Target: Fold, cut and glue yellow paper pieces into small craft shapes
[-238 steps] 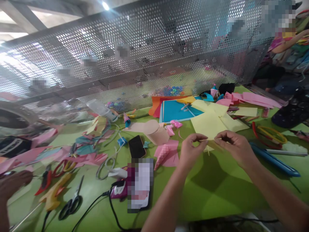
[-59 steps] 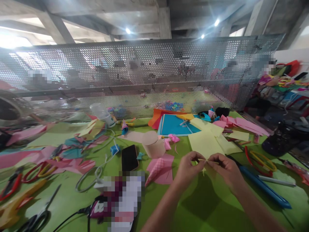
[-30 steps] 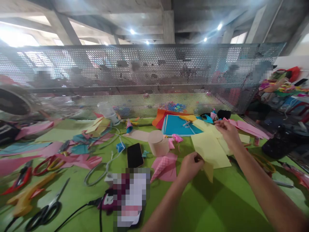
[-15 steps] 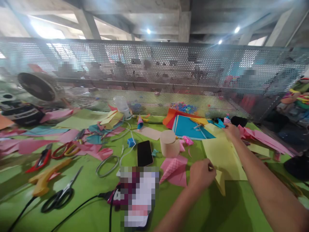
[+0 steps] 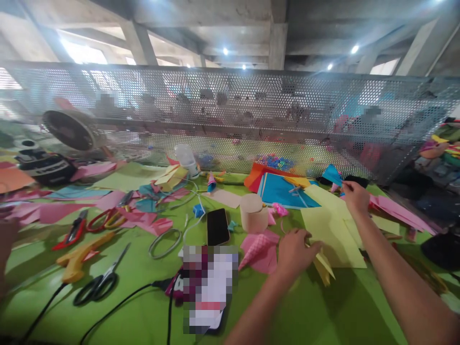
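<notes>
My right hand [image 5: 355,197] pinches a small blue folded paper [image 5: 332,175] by its lower corner, raised at the back right. My left hand [image 5: 297,251] is over the table in front, thumb and fingers apart. A folded yellow paper [image 5: 324,267] sits just under the left thumb; whether the thumb touches it is hard to see. Behind that lies a large yellow sheet [image 5: 336,239]. A pink paper with a checked cone shape [image 5: 259,250] rests left of my left hand. A round cream container [image 5: 253,213] stands behind it.
Scissors [image 5: 97,286], a yellow glue gun [image 5: 77,263] and red-handled cutters [image 5: 74,232] lie at left. A dark phone [image 5: 218,226] and a partly blurred phone [image 5: 212,292] are centre, with cables. Blue sheets [image 5: 280,190] lie behind; a perforated metal screen [image 5: 223,115] borders the table.
My right hand has lifted the blue folded paper from among things at the back right. My left hand's fingers have spread from a pinch on the yellow folded paper, which has shifted slightly.
</notes>
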### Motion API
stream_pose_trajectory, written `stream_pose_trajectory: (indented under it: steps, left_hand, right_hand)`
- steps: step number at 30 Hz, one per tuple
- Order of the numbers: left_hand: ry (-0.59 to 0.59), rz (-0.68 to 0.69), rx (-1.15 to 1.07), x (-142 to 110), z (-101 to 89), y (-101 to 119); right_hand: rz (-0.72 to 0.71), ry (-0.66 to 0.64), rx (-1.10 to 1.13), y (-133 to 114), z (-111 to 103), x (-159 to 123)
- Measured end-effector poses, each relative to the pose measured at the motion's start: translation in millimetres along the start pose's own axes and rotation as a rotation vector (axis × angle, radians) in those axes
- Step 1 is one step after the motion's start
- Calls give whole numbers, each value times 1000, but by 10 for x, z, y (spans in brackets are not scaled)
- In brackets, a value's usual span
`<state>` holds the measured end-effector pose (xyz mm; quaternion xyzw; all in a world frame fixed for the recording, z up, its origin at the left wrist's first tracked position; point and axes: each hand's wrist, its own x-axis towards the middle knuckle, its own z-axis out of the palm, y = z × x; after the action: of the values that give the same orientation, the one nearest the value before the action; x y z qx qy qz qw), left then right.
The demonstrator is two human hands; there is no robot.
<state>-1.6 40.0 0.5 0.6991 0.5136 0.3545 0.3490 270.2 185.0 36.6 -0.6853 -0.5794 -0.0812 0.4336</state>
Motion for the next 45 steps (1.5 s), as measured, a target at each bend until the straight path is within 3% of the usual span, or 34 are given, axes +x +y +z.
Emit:
stream_pose_trajectory:
  steps: [4,8,10,13,18,24,29,35,40,45]
  left_hand:
    - [1,-59,-443,94,-86,-5]
    - [-139,-134,-846,132,-111,-18]
    - [-202,-141,-973,124,-99,-13]
    - [-264,-152,-1096,104,-68,3]
    - [-242,-201,-1175,104,-32,0]
    - [-217,-238,-1185,102,-7,-25]
    - [-207,-224,-1153,86,8,-15]
    - [-269,-183,-1081,46,-3,23]
    - [-203,-233,-1056,46,35,7]
    - [-139,-269,-1081,71,53,-15]
  right_hand:
    - [-92,-17,139,-313,-317,-441]
    - [-287,-104,259,-591,-692,-1094]
    - [-365,-172,295,-638,-835,-1374]
    - [-353,-196,335,-603,-928,-1622]
    - [-246,-251,430,-478,-885,-1696]
    - [127,-383,575,-444,-830,-1756]
    - [218,-413,635,-454,-811,-1782]
    - [214,-394,649,-389,-795,-1799]
    - [106,-375,664,-419,-796,-1824]
    - [-24,-439,593,-463,-822,-1825]
